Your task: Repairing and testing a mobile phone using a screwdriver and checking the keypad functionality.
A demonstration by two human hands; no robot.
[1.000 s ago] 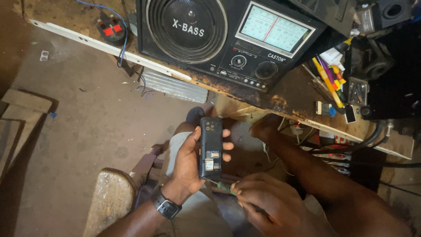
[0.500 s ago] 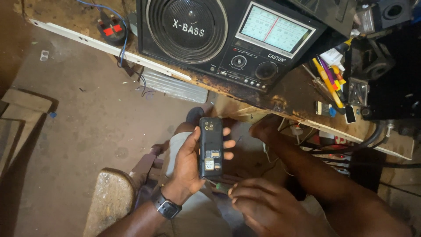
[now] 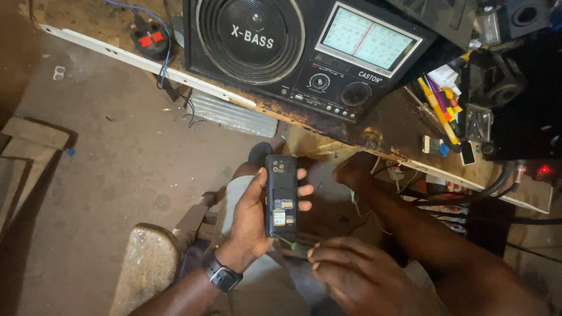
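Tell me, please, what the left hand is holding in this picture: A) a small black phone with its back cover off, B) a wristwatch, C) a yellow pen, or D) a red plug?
A: the left hand wraps around an upright black phone whose open back shows its inner parts, while the right hand brings a thin tool to its lower end.

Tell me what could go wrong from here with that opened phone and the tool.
The left hand holds the phone in the air above the lap, so it might slip and fall. The right hand works a green-handled tool at its lower end; a slip could scratch the exposed inside.
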